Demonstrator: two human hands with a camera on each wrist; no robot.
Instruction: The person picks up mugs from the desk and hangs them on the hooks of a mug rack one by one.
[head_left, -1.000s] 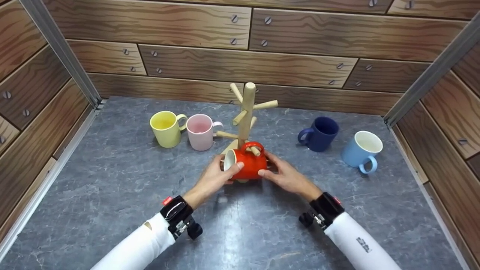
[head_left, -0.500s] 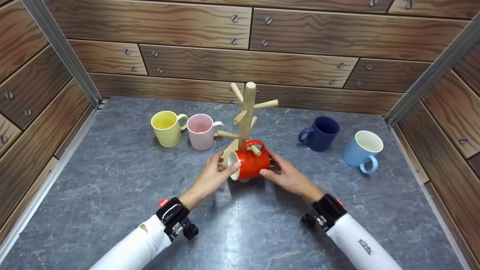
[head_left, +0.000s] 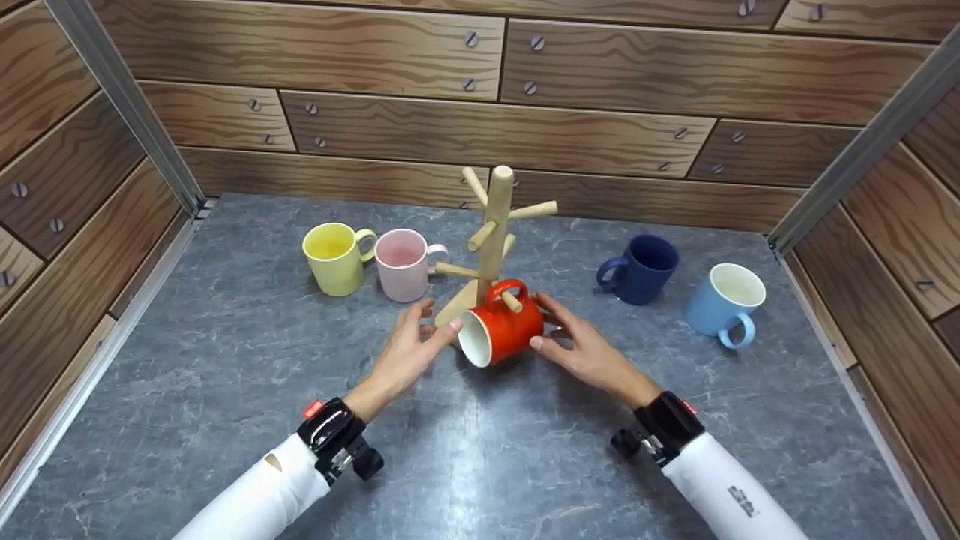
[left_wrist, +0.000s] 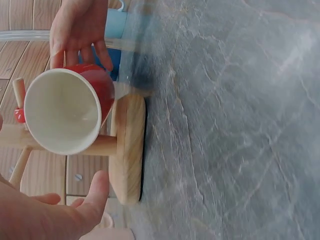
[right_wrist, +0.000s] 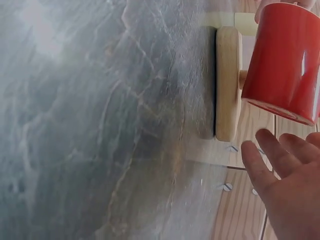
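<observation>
A red mug (head_left: 511,331) with a white inside hangs on its side by its handle from the low front peg (head_left: 511,301) of a wooden mug tree (head_left: 495,240). Its mouth faces left and toward me, showing its inside in the left wrist view. My left hand (head_left: 405,346) is beside the rim, fingers spread and apart from the mug. Near the mug's bottom is my right hand (head_left: 589,354), its fingers relaxed. A gap shows between the right fingers (right_wrist: 260,162) and the red mug (right_wrist: 282,65) in the right wrist view.
To the left stand a yellow mug (head_left: 335,262) and a pink mug (head_left: 403,270), upright, close to the tree's left peg. A dark blue mug (head_left: 641,270) and a light blue mug (head_left: 720,304) stand on the right. Wood-patterned walls (head_left: 390,127) enclose the grey tabletop (head_left: 225,360).
Both hands have let go of the red mug and drawn apart, the left moving left and the right slightly right. The mug has turned on the peg, its mouth swinging toward me.
</observation>
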